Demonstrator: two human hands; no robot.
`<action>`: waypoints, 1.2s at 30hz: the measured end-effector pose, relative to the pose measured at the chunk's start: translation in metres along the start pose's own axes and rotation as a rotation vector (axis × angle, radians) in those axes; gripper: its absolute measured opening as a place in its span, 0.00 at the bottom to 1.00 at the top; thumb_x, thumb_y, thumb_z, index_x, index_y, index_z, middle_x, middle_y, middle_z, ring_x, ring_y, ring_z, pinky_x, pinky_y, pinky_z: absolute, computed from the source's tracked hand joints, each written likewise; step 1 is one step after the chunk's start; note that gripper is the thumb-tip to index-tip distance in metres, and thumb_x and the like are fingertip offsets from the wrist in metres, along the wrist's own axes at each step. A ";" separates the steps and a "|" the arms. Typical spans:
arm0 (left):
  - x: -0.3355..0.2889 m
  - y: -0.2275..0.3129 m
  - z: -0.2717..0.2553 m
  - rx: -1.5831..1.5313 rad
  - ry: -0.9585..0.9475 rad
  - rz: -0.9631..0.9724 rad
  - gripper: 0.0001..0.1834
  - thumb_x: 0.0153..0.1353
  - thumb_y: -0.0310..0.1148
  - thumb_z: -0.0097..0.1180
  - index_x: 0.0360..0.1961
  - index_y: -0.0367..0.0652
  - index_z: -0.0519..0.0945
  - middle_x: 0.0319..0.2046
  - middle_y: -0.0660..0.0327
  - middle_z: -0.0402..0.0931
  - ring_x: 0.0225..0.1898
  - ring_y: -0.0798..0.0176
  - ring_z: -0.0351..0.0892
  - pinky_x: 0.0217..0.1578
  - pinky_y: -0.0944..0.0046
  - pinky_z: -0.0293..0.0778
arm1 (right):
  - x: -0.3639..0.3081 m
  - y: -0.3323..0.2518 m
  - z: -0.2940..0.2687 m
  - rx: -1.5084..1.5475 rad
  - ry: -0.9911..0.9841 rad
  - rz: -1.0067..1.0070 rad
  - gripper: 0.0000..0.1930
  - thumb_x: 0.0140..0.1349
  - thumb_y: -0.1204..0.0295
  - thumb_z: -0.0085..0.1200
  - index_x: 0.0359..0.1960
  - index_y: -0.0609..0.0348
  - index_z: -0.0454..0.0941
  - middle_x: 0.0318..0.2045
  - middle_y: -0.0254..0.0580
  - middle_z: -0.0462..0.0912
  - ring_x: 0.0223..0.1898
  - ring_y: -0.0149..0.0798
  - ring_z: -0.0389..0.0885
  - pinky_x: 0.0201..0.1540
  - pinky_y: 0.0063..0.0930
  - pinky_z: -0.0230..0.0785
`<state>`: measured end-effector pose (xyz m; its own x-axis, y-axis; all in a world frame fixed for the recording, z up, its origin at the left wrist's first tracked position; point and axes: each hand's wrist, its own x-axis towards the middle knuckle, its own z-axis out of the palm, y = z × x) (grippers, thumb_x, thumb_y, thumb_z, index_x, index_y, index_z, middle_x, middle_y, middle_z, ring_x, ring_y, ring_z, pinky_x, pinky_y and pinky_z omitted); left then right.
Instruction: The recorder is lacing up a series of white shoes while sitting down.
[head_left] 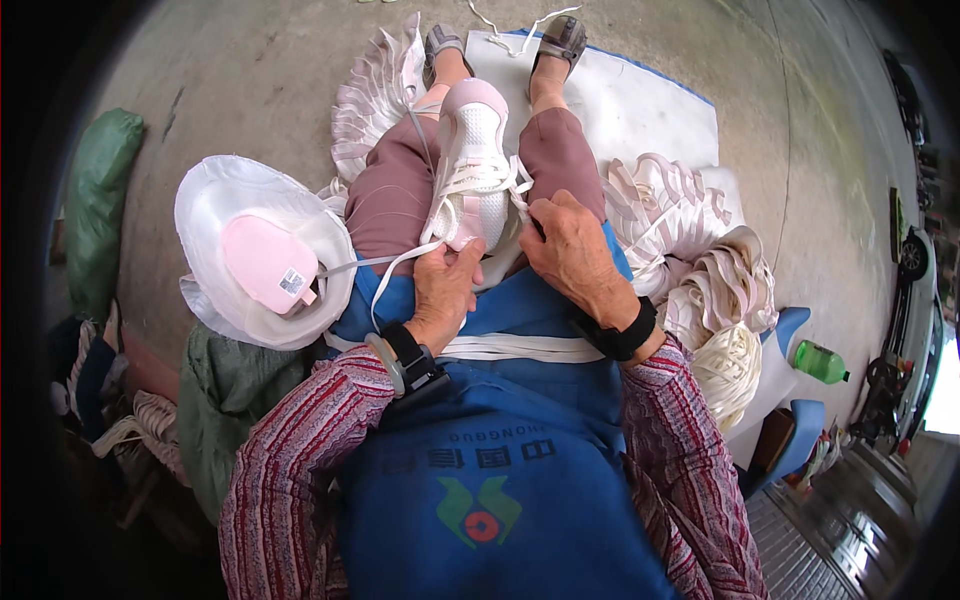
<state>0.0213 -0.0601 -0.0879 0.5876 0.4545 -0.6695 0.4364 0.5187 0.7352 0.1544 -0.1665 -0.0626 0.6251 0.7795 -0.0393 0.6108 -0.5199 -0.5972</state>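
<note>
A white and pink shoe upper lies between my knees, its rounded pink toe pointing away from me. White shoelace crosses its middle in several loose rows. My left hand pinches the near end of the upper by its pink tongue, and a flat lace passes beside the fingers. At the right edge of the upper, my right hand is closed with curled fingers where a strand of lace reaches it. The fingertips there are partly hidden.
Left of my lap a white-lined container holds a pink insole-shaped piece. Stacked pale uppers lie beyond my left knee, more to the right. A bundle of white laces, a green bottle and a green sack stand around.
</note>
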 end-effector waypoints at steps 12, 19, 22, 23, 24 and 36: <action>-0.005 0.006 -0.004 -0.007 -0.023 -0.062 0.15 0.60 0.42 0.60 0.32 0.39 0.74 0.23 0.66 0.66 0.11 0.77 0.58 0.08 0.75 0.58 | -0.003 -0.018 -0.007 -0.044 -0.013 -0.044 0.05 0.54 0.75 0.52 0.27 0.66 0.74 0.27 0.53 0.73 0.27 0.56 0.77 0.32 0.44 0.73; -0.018 0.017 -0.033 0.072 -0.317 -0.268 0.16 0.63 0.41 0.53 0.37 0.37 0.73 0.21 0.65 0.69 0.11 0.77 0.60 0.09 0.75 0.59 | -0.002 -0.019 -0.044 0.379 -0.026 0.187 0.12 0.63 0.79 0.45 0.46 0.60 0.78 0.31 0.38 0.79 0.28 0.27 0.77 0.30 0.22 0.70; -0.024 0.033 -0.043 0.169 -0.446 -0.408 0.15 0.64 0.40 0.51 0.40 0.37 0.73 0.21 0.64 0.70 0.11 0.77 0.59 0.10 0.72 0.61 | 0.002 -0.019 -0.045 0.375 -0.156 0.269 0.12 0.63 0.77 0.47 0.46 0.60 0.78 0.30 0.39 0.80 0.26 0.27 0.77 0.28 0.20 0.70; -0.026 0.034 -0.044 0.167 -0.441 -0.406 0.15 0.64 0.40 0.51 0.40 0.37 0.73 0.21 0.64 0.70 0.11 0.77 0.59 0.10 0.72 0.61 | 0.003 -0.018 -0.041 0.377 -0.159 0.264 0.12 0.63 0.77 0.47 0.46 0.60 0.78 0.30 0.39 0.80 0.26 0.27 0.77 0.28 0.20 0.70; -0.028 0.035 -0.044 0.140 -0.402 -0.436 0.16 0.64 0.40 0.51 0.42 0.37 0.73 0.22 0.63 0.71 0.12 0.77 0.58 0.11 0.71 0.61 | 0.004 -0.017 -0.034 0.365 -0.096 0.139 0.10 0.62 0.78 0.47 0.43 0.61 0.78 0.30 0.43 0.80 0.26 0.32 0.79 0.29 0.24 0.71; -0.014 0.013 -0.017 -0.523 -0.150 -0.406 0.11 0.60 0.41 0.59 0.36 0.50 0.72 0.21 0.71 0.64 0.15 0.76 0.53 0.19 0.71 0.56 | 0.022 -0.024 -0.010 0.145 0.086 -0.143 0.06 0.56 0.78 0.53 0.35 0.64 0.78 0.30 0.50 0.76 0.33 0.49 0.78 0.37 0.36 0.71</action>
<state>0.0070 -0.0471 -0.0705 0.5511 0.0642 -0.8320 0.2776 0.9262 0.2553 0.1583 -0.1407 -0.0417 0.5803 0.8057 0.1189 0.6236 -0.3456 -0.7012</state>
